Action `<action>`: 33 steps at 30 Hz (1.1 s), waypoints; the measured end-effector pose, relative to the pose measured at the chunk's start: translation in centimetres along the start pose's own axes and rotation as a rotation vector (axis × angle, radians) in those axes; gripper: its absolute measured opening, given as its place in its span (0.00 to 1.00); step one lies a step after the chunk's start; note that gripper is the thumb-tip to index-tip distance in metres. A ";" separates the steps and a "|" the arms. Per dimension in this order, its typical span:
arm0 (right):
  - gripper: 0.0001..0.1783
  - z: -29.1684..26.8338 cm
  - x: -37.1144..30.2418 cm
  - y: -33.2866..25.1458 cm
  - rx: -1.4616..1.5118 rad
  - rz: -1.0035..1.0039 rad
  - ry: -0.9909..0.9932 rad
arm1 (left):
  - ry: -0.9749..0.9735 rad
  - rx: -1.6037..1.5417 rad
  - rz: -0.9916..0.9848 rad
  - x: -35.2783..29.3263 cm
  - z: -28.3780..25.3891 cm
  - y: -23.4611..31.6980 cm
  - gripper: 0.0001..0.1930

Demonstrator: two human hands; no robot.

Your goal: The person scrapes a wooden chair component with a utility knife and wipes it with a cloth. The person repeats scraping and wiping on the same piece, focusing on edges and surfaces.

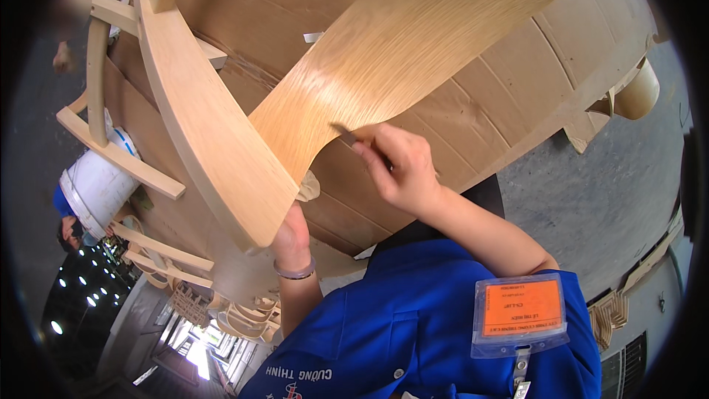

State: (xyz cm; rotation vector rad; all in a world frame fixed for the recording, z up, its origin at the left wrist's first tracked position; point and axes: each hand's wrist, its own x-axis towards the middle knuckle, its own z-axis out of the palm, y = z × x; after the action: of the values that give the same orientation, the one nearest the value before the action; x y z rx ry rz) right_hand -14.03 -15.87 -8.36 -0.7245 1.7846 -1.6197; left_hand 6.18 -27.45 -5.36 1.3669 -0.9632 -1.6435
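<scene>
A pale wooden chair lies on brown cardboard. Its broad, curved, grained panel (413, 44) stretches to the upper right, and a thick bowed rail (207, 118) crosses on the left. My right hand (402, 166) is closed in a pinch on a small, flat, dark blade-like piece (343, 133), whose tip meets the panel's near edge. My left hand (293, 240) presses against the rail's near end from behind; the rail hides its fingers. Just above it a crumpled beige cloth (309, 186) shows, and I cannot tell whether the hand holds it.
Ridged cardboard (509, 96) covers the work surface. Another curved wooden piece (122, 162) and a white bucket (100, 185) are at the left, with a person (68, 225) beyond. A beige cylinder (636, 92) stands past the right edge. Stacked wooden parts (609, 318) lie lower right.
</scene>
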 end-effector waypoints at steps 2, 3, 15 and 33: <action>0.07 0.0 0.0 -0.1 0.039 -0.127 0.022 | -0.024 0.024 0.036 0.0 0.1 0.0 0.22; 0.06 0.0 0.0 -0.1 0.049 -0.120 0.013 | 0.019 0.030 0.007 0.0 0.1 0.1 0.22; 0.06 0.1 0.5 -0.4 -0.004 -0.046 0.001 | -0.088 -0.011 -0.001 0.5 -0.6 -0.1 0.21; 0.06 0.1 0.5 -0.1 -0.094 0.006 0.071 | -0.019 0.019 0.028 0.9 0.1 -0.2 0.21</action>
State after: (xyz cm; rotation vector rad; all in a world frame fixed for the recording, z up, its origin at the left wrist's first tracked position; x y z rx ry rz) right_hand -14.33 -16.32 -8.33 -0.7117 1.9220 -1.5844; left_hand 5.93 -28.18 -5.92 1.3463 -1.0068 -1.6335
